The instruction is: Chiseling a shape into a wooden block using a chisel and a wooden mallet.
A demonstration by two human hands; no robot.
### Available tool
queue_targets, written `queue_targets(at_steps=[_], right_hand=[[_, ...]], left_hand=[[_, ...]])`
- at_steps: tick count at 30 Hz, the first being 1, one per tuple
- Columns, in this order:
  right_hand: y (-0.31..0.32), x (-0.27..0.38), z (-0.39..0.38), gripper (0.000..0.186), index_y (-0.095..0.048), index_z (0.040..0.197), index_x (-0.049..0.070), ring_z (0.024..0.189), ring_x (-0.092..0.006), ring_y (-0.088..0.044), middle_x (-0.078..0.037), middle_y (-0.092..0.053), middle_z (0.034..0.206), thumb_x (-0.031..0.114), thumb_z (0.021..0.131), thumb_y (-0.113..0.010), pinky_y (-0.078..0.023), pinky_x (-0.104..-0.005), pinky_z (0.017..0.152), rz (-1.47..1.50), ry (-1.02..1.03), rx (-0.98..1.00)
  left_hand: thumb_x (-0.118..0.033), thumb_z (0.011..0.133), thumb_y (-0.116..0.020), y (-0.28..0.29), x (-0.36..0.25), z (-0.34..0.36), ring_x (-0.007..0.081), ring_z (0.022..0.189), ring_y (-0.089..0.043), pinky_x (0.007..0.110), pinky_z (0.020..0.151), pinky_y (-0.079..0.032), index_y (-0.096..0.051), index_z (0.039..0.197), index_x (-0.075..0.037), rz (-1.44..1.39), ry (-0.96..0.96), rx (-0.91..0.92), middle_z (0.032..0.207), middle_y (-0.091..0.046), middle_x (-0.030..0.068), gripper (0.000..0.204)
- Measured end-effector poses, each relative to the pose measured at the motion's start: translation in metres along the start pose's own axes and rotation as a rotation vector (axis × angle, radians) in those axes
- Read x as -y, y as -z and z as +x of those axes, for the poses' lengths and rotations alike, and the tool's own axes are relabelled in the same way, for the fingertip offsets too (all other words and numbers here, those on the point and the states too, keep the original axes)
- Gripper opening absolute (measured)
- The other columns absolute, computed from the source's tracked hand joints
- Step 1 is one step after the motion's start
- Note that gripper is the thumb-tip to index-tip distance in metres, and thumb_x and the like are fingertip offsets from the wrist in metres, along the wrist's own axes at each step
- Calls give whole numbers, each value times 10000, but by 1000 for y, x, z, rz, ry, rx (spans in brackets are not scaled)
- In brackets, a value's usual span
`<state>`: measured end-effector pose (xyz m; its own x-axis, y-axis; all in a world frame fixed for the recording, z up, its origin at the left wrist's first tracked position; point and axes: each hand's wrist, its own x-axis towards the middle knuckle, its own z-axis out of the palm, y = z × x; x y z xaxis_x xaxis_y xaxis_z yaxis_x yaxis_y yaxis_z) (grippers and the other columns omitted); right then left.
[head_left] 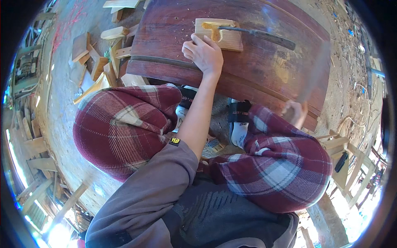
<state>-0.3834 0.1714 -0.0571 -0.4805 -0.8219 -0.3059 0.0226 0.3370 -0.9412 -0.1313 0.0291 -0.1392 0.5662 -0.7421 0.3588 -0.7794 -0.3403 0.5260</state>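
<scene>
A pale rectangular wooden block (232, 40) lies on the reddish-brown wooden table top (165, 35), with a carved, yellowish T-shaped hollow in its upper face. My left hand (202, 53) grips the block's near left corner, fingers curled. Across the block rests a long, narrow dark tool (273, 38); its thin end reaches into the hollow and its wider end points right. No hand is on that tool. Low at the right, by the table's near edge, my right hand (294, 112) is closed around a long, flat greyish thing (316, 76), smeared by motion, so its kind is unclear.
Wood offcuts (99, 66) lie heaped on the ground left of the table. My knees, in checked maroon cloth (128, 124), flank the near edge. Wooden framing (343, 153) stands at the right, and more planks (37, 144) at the far left.
</scene>
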Motion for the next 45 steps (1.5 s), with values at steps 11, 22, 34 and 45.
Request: queue_targets(at_steps=[11,22,34,45], right_hand=[[-11,19,-5,359,-476,1051,-42,522,-141,-496,-67,-538,696,139,754,-564,-399,-257,447,-37,73,36],[-6,28,2,265,-522,987,-22,476,-141,-516,-69,-523,584,123,772,-578,-434,-295,409,59,88,-131],[-11,19,-4,257,-509,982,21,572,-148,-513,-40,-504,673,147,766,-570,-414,-275,527,141,49,-174],[38,4,20,253,-513,979,-2,548,-154,-491,-46,-479,637,140,771,-543,-431,-294,504,-152,92,-49]], left_hand=[[-214,900,-521,0,-1,-2,358,1002,-395,483,870,-331,-474,1152,71,5,10,-2,1002,-415,200,383],[-203,899,-518,0,-1,1,348,987,-411,466,859,-340,-455,1179,84,19,-62,-20,977,-420,191,406],[-258,915,-503,0,-2,-4,359,984,-403,486,884,-315,-481,1147,57,-25,-57,13,1002,-422,213,392],[-275,908,-524,0,-10,-2,360,985,-396,494,882,-302,-508,1139,49,-62,-82,38,988,-421,193,399]])
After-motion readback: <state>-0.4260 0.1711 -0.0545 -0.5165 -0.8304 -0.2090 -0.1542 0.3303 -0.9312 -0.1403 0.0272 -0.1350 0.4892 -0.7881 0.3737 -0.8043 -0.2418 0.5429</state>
